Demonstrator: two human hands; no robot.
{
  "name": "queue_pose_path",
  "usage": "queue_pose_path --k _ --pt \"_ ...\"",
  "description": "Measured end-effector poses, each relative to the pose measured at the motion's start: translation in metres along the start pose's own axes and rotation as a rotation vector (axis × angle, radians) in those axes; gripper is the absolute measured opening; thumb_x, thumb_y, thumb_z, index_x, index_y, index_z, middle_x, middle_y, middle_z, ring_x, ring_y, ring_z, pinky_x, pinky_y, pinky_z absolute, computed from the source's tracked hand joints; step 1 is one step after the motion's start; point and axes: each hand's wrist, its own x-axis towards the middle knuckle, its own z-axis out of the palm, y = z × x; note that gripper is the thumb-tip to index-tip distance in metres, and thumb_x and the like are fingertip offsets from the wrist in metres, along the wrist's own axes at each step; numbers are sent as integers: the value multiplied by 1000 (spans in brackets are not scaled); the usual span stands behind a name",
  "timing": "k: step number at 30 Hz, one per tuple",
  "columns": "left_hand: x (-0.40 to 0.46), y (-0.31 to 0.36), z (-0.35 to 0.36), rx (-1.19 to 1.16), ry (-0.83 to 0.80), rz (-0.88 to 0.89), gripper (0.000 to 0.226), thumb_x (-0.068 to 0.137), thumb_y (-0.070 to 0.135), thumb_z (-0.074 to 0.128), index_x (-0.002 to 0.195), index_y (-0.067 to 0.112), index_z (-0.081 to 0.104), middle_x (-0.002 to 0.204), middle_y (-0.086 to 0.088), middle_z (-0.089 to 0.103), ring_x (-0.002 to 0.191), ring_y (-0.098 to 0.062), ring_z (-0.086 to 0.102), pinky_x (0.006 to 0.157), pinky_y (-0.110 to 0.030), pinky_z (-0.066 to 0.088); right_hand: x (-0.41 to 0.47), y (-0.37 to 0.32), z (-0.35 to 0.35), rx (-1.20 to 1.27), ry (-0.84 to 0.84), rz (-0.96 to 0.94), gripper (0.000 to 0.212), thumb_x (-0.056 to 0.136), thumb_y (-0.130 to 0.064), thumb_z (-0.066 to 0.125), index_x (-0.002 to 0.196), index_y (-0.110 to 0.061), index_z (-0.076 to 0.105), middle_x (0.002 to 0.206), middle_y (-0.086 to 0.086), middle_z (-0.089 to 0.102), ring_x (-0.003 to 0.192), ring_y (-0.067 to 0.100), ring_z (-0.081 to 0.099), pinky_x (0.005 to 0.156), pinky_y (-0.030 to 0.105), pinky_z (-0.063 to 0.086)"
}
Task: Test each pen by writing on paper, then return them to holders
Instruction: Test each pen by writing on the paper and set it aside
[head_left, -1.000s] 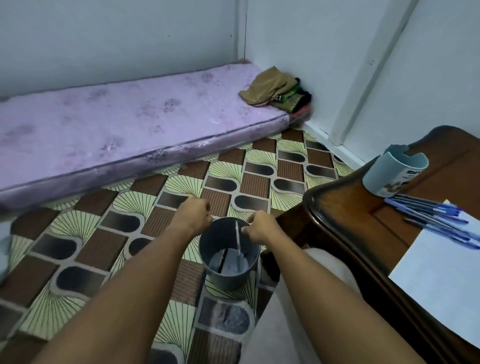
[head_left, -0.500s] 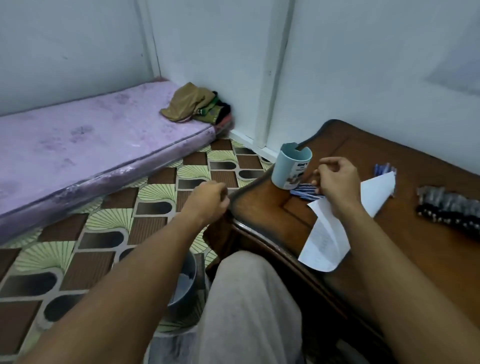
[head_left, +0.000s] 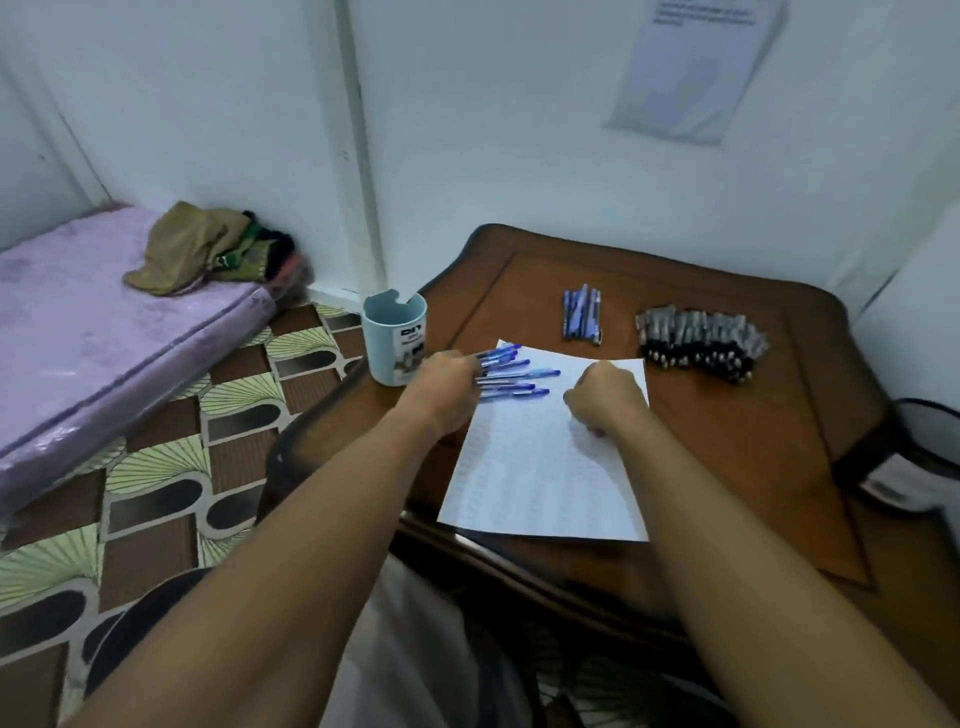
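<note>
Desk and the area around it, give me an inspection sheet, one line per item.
Surface: brown wooden desk, raised rim, against a white wall.
Job's things: paper sheet lying flat; blue pens fanned on its far left corner; smaller blue pen bundle beyond; dark pen pile far right; pale blue holder upright at desk's left edge.
Clutter: nothing seen.
Hands: left hand on the fanned pens; right hand curled on the paper, contents hidden.
Cables: black cable at right edge.
Surroundings: purple mattress, clothes heap, patterned floor.
</note>
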Motion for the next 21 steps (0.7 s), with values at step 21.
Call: queue_pose_path --k 21 --pt "82 7 45 254 -106 -234 22 95 3 48 105 -2 67 111 -23 63 105 -40 56 87 -46 48 1 80 37 406 341 13 10 98 -26 52 102 -23 61 79 -5 66 71 19 63 59 34 50"
